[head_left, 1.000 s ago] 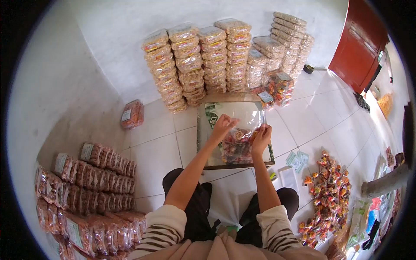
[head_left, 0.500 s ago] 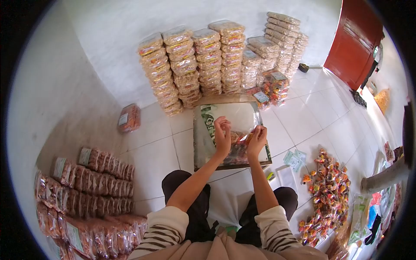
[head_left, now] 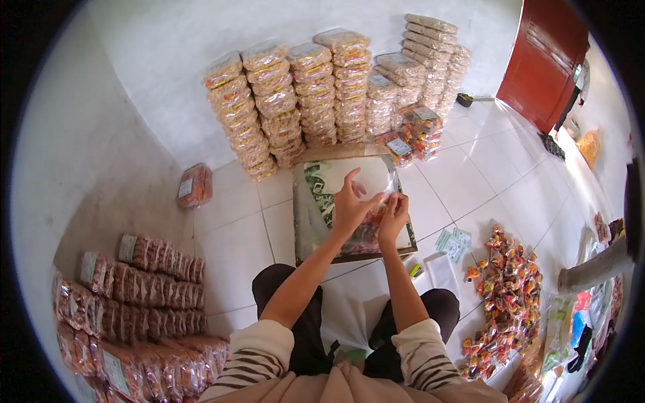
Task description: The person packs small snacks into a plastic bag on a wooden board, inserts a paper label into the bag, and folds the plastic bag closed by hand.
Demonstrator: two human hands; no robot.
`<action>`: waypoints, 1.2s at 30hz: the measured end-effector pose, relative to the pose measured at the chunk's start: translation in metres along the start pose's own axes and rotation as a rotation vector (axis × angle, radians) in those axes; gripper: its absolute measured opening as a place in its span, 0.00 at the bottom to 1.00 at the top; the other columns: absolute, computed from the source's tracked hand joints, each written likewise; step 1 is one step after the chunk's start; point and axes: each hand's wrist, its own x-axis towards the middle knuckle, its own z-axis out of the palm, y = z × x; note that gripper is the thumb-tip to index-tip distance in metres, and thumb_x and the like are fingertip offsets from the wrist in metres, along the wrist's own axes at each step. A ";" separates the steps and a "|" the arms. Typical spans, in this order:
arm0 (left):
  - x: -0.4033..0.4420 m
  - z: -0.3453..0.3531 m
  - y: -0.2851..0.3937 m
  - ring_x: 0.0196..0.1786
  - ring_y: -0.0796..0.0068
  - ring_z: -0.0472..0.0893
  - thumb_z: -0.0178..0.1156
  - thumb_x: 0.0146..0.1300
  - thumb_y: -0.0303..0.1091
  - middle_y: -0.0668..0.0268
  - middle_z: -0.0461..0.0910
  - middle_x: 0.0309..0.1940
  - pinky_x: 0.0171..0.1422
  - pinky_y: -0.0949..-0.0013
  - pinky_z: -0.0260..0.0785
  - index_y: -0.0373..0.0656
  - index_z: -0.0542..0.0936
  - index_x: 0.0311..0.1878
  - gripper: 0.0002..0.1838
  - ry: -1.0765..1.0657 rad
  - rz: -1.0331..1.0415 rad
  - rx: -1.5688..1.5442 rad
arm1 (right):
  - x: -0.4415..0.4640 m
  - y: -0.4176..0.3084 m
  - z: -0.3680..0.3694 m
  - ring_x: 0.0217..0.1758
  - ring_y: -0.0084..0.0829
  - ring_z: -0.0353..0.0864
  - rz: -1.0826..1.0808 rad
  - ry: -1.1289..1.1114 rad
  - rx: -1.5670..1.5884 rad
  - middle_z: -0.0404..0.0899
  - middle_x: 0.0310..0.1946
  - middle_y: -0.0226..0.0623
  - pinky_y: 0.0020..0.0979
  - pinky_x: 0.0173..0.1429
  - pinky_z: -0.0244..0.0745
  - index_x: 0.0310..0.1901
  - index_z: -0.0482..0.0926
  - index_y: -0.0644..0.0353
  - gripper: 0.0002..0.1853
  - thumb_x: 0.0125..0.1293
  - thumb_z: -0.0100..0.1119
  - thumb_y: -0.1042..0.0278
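Over the worktop (head_left: 310, 230), holds the left hand (head_left: 349, 207) open, thumb and fingers spread, by the clear bag (head_left: 367, 228) lying there; pinches its edge in the right hand (head_left: 394, 215), left of the wrapped pieces (head_left: 508, 302).

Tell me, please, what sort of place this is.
Probably a snack-packing room: stacks of filled clear bags by the wall, and a loose pile of small wrapped pieces on the floor.

the left hand (head_left: 352, 207) and right hand (head_left: 394, 218) meet at a clear plastic bag (head_left: 366, 227) above the low table (head_left: 310, 235).
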 end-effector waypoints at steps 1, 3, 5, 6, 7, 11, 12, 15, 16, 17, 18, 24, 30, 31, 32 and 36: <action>0.004 -0.001 0.003 0.28 0.79 0.71 0.72 0.42 0.43 0.68 0.74 0.26 0.35 0.74 0.66 0.41 0.70 0.53 0.34 -0.053 -0.048 0.011 | 0.000 0.000 -0.002 0.26 0.17 0.64 -0.001 0.004 -0.001 0.69 0.22 0.29 0.22 0.30 0.63 0.34 0.71 0.62 0.11 0.68 0.48 0.63; 0.008 0.000 0.008 0.25 0.80 0.70 0.72 0.42 0.43 0.69 0.73 0.23 0.33 0.76 0.66 0.41 0.76 0.47 0.28 -0.109 -0.096 0.019 | 0.000 0.000 -0.004 0.26 0.16 0.65 -0.037 -0.044 -0.004 0.69 0.24 0.28 0.21 0.31 0.64 0.34 0.71 0.62 0.10 0.67 0.48 0.63; 0.011 0.001 0.011 0.24 0.82 0.68 0.72 0.42 0.43 0.71 0.72 0.21 0.30 0.76 0.64 0.42 0.80 0.38 0.22 -0.167 -0.167 0.044 | 0.000 0.000 -0.006 0.29 0.19 0.67 0.035 -0.057 0.025 0.71 0.26 0.30 0.23 0.34 0.65 0.35 0.71 0.63 0.10 0.67 0.48 0.65; 0.011 0.004 0.009 0.24 0.82 0.68 0.72 0.42 0.43 0.71 0.72 0.21 0.30 0.76 0.64 0.42 0.80 0.38 0.22 -0.166 -0.168 0.042 | 0.000 -0.002 -0.006 0.31 0.22 0.68 0.108 -0.075 0.056 0.72 0.28 0.32 0.25 0.38 0.66 0.35 0.70 0.64 0.10 0.68 0.47 0.66; 0.010 0.010 0.008 0.23 0.82 0.68 0.71 0.43 0.42 0.71 0.73 0.20 0.30 0.76 0.64 0.41 0.80 0.37 0.20 -0.091 -0.006 0.030 | 0.000 -0.003 -0.006 0.31 0.22 0.68 0.108 -0.077 0.054 0.72 0.28 0.32 0.25 0.38 0.66 0.35 0.70 0.64 0.10 0.68 0.47 0.66; 0.007 0.017 0.000 0.24 0.83 0.69 0.67 0.48 0.38 0.69 0.76 0.20 0.30 0.77 0.64 0.38 0.80 0.33 0.14 -0.036 0.144 0.006 | 0.000 -0.003 -0.007 0.31 0.20 0.68 -0.008 -0.091 0.078 0.72 0.29 0.32 0.24 0.39 0.66 0.36 0.71 0.64 0.09 0.67 0.48 0.66; 0.007 0.016 0.002 0.24 0.83 0.69 0.67 0.48 0.38 0.69 0.76 0.20 0.30 0.77 0.64 0.38 0.80 0.33 0.14 -0.038 0.143 0.005 | 0.001 -0.002 -0.008 0.31 0.20 0.68 -0.003 -0.112 0.089 0.72 0.28 0.32 0.24 0.38 0.65 0.36 0.72 0.64 0.09 0.67 0.48 0.67; 0.007 0.014 0.000 0.25 0.84 0.71 0.66 0.50 0.36 0.67 0.77 0.21 0.32 0.77 0.65 0.36 0.79 0.29 0.11 -0.069 0.063 -0.010 | 0.015 0.001 -0.018 0.31 0.20 0.68 0.072 -0.270 0.146 0.72 0.27 0.31 0.23 0.38 0.65 0.34 0.72 0.64 0.10 0.67 0.48 0.66; 0.008 0.015 -0.003 0.25 0.84 0.72 0.66 0.51 0.36 0.66 0.77 0.21 0.31 0.76 0.65 0.36 0.79 0.29 0.11 -0.076 0.061 -0.030 | 0.019 0.006 -0.022 0.31 0.20 0.68 0.074 -0.269 0.145 0.72 0.27 0.31 0.23 0.38 0.65 0.34 0.72 0.64 0.10 0.67 0.48 0.66; 0.008 0.016 -0.006 0.25 0.84 0.72 0.65 0.51 0.36 0.66 0.77 0.21 0.31 0.76 0.65 0.36 0.79 0.29 0.11 -0.084 0.061 -0.052 | 0.023 0.011 -0.024 0.30 0.20 0.67 0.061 -0.307 0.104 0.71 0.26 0.30 0.22 0.37 0.64 0.33 0.72 0.64 0.11 0.67 0.48 0.66; 0.008 0.016 -0.004 0.25 0.84 0.72 0.65 0.51 0.36 0.66 0.77 0.21 0.31 0.76 0.65 0.36 0.79 0.29 0.11 -0.084 0.061 -0.054 | 0.025 0.009 -0.024 0.30 0.20 0.66 0.047 -0.345 0.062 0.70 0.24 0.30 0.22 0.36 0.64 0.31 0.72 0.64 0.12 0.67 0.47 0.65; 0.005 0.010 0.005 0.23 0.82 0.73 0.63 0.54 0.33 0.65 0.77 0.19 0.29 0.76 0.65 0.35 0.78 0.29 0.10 -0.035 0.013 -0.066 | 0.021 0.006 -0.018 0.25 0.20 0.62 0.077 -0.260 0.010 0.66 0.19 0.29 0.24 0.31 0.60 0.26 0.69 0.64 0.14 0.68 0.45 0.65; 0.006 0.011 -0.004 0.21 0.83 0.72 0.62 0.56 0.32 0.65 0.76 0.17 0.26 0.76 0.63 0.36 0.74 0.26 0.10 0.040 0.118 0.001 | 0.030 0.009 -0.013 0.23 0.20 0.59 0.033 -0.398 -0.176 0.62 0.16 0.29 0.26 0.28 0.58 0.25 0.68 0.65 0.17 0.68 0.45 0.61; 0.006 0.010 -0.001 0.20 0.83 0.71 0.62 0.57 0.32 0.65 0.75 0.17 0.25 0.77 0.63 0.36 0.73 0.26 0.10 0.047 0.085 -0.008 | 0.033 0.010 -0.013 0.23 0.20 0.59 0.035 -0.398 -0.177 0.62 0.16 0.29 0.26 0.28 0.58 0.25 0.68 0.65 0.17 0.68 0.45 0.61; 0.005 0.009 0.001 0.19 0.84 0.71 0.62 0.57 0.33 0.66 0.75 0.16 0.24 0.77 0.62 0.37 0.73 0.26 0.11 0.055 0.051 -0.017 | 0.037 0.011 -0.012 0.23 0.20 0.58 0.049 -0.468 -0.160 0.61 0.16 0.28 0.26 0.28 0.58 0.25 0.68 0.65 0.17 0.67 0.46 0.61; 0.005 0.007 0.003 0.18 0.85 0.69 0.61 0.58 0.33 0.68 0.73 0.15 0.23 0.78 0.61 0.38 0.73 0.27 0.10 0.031 0.038 -0.100 | 0.046 0.008 -0.013 0.23 0.19 0.57 0.186 -0.670 -0.135 0.59 0.17 0.26 0.25 0.28 0.56 0.24 0.68 0.65 0.16 0.65 0.47 0.63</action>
